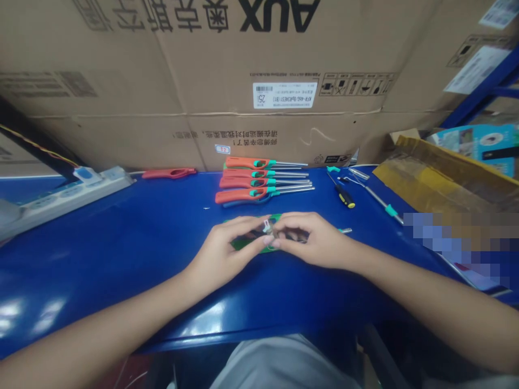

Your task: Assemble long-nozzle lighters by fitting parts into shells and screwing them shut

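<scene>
Relative to the stacked lighters (pixel 243 195), my left hand (pixel 221 246) and right hand (pixel 320 237) pinch the small white part (pixel 266 226) on the near side; uneven fingertip pressure could dislodge it.

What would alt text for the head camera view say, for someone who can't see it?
Two bare hands, left and right, work at a small part above a blue table, before orange lighters and a cardboard backdrop.
</scene>
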### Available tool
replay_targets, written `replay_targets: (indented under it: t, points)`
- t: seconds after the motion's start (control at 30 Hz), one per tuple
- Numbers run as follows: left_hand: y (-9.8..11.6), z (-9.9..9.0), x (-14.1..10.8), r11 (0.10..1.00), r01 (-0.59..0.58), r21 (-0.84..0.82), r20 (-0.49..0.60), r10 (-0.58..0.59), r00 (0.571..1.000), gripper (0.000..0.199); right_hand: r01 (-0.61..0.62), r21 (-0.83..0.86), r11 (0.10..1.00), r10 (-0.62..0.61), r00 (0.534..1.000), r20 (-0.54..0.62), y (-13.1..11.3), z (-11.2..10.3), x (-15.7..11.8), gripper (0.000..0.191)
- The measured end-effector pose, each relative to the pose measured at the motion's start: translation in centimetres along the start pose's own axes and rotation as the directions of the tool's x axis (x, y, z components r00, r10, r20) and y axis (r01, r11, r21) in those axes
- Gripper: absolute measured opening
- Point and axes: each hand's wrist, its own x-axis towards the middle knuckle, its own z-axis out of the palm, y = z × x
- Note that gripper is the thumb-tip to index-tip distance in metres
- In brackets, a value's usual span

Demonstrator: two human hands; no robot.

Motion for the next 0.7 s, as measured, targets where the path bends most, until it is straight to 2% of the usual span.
replay_targets:
  t: [0.07, 0.2, 0.37, 0.47, 0.57, 0.7]
  points:
    - [0.3, 0.3, -0.1, 0.998, -0.005, -0.06, -0.002, 0.005, 1.0, 0.018, 0.041, -0.011, 0.999, -0.041, 0.999, -0.002, -0.3, 0.4, -0.1, 0.016]
    - [0.5, 0.4, -0.3, 0.992, -0.001, -0.123, -0.029, -0.003, 1.0, 0.016, 0.094, -0.052, 0.994, -0.094, 0.995, -0.01, -0.4, 0.6, -0.2, 0.019]
    - [0.4, 0.4, -0.3, 0.98, 0.087, -0.181, -0.075, -0.102, 0.992, 0.015, 0.081, -0.112, 0.99, -0.09, 0.993, -0.079, -0.4, 0.0, -0.2, 0.009]
    - [0.3, 0.3, -0.3, 0.969, 0.142, -0.205, -0.04, -0.153, 0.987, 0.014, 0.03, -0.076, 0.997, -0.038, 0.993, -0.113, -0.6, -0.6, -0.1, 0.008]
    - [0.2, 0.3, -0.4, 0.976, 0.148, -0.163, 0.007, -0.148, 0.989, 0.014, -0.004, -0.003, 1.0, 0.003, 0.996, -0.089, -0.8, -0.9, 0.0, 0.01]
    - [0.0, 0.3, -0.4, 0.989, 0.123, -0.086, 0.059, -0.118, 0.991, 0.014, 0.046, 0.014, 0.999, -0.045, 0.995, -0.084, -0.6, -0.4, 0.0, 0.014]
